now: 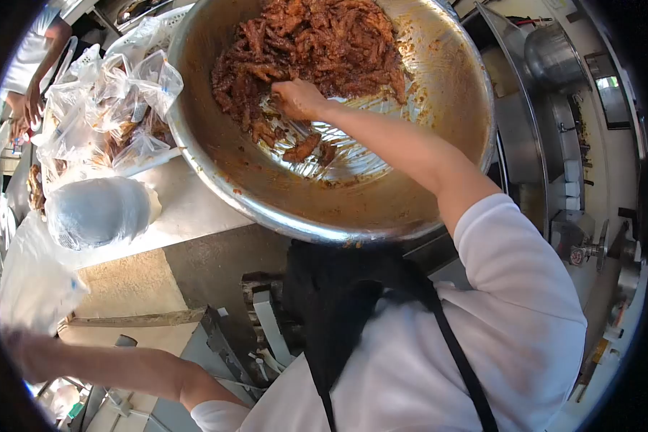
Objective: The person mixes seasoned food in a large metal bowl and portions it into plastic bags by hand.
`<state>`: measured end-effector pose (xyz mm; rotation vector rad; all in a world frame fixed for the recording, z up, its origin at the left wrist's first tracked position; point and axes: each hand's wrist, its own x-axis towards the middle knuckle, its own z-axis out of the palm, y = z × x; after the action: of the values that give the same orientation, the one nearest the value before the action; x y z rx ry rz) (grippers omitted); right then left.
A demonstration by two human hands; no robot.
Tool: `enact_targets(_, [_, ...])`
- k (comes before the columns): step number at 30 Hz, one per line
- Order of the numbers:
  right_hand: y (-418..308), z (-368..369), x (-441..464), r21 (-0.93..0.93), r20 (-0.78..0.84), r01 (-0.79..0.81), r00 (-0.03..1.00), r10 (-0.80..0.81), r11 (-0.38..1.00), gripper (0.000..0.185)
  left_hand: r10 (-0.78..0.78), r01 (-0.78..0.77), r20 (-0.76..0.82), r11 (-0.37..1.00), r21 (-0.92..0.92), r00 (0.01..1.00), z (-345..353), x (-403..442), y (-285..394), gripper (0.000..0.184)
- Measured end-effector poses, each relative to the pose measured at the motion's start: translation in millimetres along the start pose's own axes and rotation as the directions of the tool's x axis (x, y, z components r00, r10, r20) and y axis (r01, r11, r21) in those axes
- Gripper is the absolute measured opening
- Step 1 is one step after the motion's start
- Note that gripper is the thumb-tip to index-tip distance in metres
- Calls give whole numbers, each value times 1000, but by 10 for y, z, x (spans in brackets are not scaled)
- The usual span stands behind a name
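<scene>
A: Where's the meat?
B: The dark, sauce-coated pieces point(309, 54) are heaped on the far side of the big metal basin point(281, 220), with a few loose pieces point(302, 149) nearer, on the smeared floor of the bowl.
A: And the right hand point(295, 99)?
B: Bare, at the heap's near left edge, fingers curled in and touching it. I can't tell whether they're clasped round a piece.
A: What could go wrong there?
B: Slipping, I'd say. Sauce makes everything slick, so a piece pinched loosely could drop back, or fall outside if carried over the rim.
A: The left hand point(25, 356)?
B: Blurred at the left edge of the view, close by a clear plastic bag point(39, 277). Whether it grips the bag, I can't tell. If it does, a weak hold could let the mouth sag and food miss it.
A: Anything else nearby?
B: Left of the basin, on the pale table point(194, 191), a plastic-wrapped bundle point(101, 212) lies on the near side and a pile of filled bags point(115, 108) beyond it. A careless sweep could drag those thin bags. Far left, a co-worker's hand point(32, 106) hangs beside the pile.
</scene>
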<state>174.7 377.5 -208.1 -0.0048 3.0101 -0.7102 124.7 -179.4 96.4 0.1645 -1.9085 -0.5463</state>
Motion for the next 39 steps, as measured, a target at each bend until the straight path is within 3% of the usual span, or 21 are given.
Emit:
enact_targets(4, [-103, 30, 16, -40, -83, 371, 924, -373, 928, 21, -190, 191, 13, 976, -103, 982, -199, -205, 441, 42])
enact_targets(6, [-97, 75, -28, -42, -28, 309, 950, -310, 950, 21, -367, 380, 98, 893, -242, 925, -132, -565, 620, 49])
enact_targets(7, [-99, 114, -77, -41, 2, 273, 962, -273, 961, 21, -547, 559, 152, 735, -383, 823, -104, -801, 1030, 52])
enact_targets(8, [-188, 13, -237, -147, 153, 111, 984, -88, 983, 23, -544, 581, 217, 703, -410, 811, -83, -894, 949, 52])
enact_targets(10, [-247, -156, -688, -135, 472, 32, 881, 36, 990, 25, -531, 631, 341, 627, -458, 775, -84, -1136, 696, 53])
enact_targets(11, [-61, -43, -1072, 110, 359, 199, 905, -226, 974, 25, -406, 510, 336, 794, -331, 850, -115, -1300, 681, 54])
enact_targets(12, [205, 172, -1388, -16, 282, 312, 913, -295, 950, 25, -443, 560, 380, 775, -293, 812, -125, -1457, 684, 55])
enact_targets(14, [355, -37, -1804, -62, 626, 149, 776, -78, 987, 26, -517, 689, 498, 676, -262, 697, -37, -1708, 640, 57])
enact_targets(17, [690, -311, -2068, -245, 710, 61, 691, 137, 968, 28, -536, 821, 673, 537, -195, 510, 165, -2074, 423, 61])
enact_targets(20, [337, -319, -1910, -88, 831, -70, 545, 112, 994, 34, -449, 805, 778, 581, -120, 441, 476, -2541, 469, 59])
enact_targets(21, [174, -214, -1874, 94, 841, -192, 541, 26, 977, 37, -423, 811, 819, 578, -87, 389, 602, -2692, 573, 58])
enact_targets(22, [43, -86, -1787, 218, 673, 101, 705, -224, 971, 36, -352, 797, 875, 601, -59, 331, 911, -2973, 184, 54])
enact_targets(23, [-236, -256, -1727, 441, 754, -271, 630, -189, 856, 30, -313, 740, 892, 672, -35, 326, 1041, -3102, 227, 52])
enact_targets(25, [-427, -554, -1705, 683, 730, -604, 579, -363, 410, 21, -232, 603, 921, 798, -4, 314, 1298, -3357, 332, 50])
enact_targets(28, [-263, -1106, -1771, 797, 603, -568, 767, -220, 205, 19, -85, 559, 926, 816, -148, 369, 1591, -3701, 60, 58])
enact_targets(29, [-114, -1303, -1830, 846, 533, -516, 832, -157, 135, 19, -135, 592, 943, 803, -75, 304, 1630, -3677, 86, 64])
enact_targets(30, [37, -1583, -1931, 913, 400, -396, 916, -23, 100, 21, -189, 617, 953, 787, 4, 235, 1651, -3605, 132, 70])
enact_targets(31, [187, -1891, -2051, 961, 256, -265, 961, 107, 81, 23, -211, 462, 944, 884, 73, 254, 1626, -3494, 163, 74])
enact_targets(32, [323, -2214, -2197, 980, 135, -166, 958, 254, 107, 23, -301, 580, 920, 808, 106, 251, 1639, -3483, 180, 75])
enact_targets(35, [1142, -2794, -2494, 972, -231, 144, 728, 645, 186, 20, -129, 411, 918, 911, -39, 375, 1370, -3396, 288, 75])
enact_targets(39, [2775, -2822, -2798, 938, -346, 256, 654, 672, 234, 23, -168, 329, 895, 944, 25, 414, 1133, -3311, 408, 71])
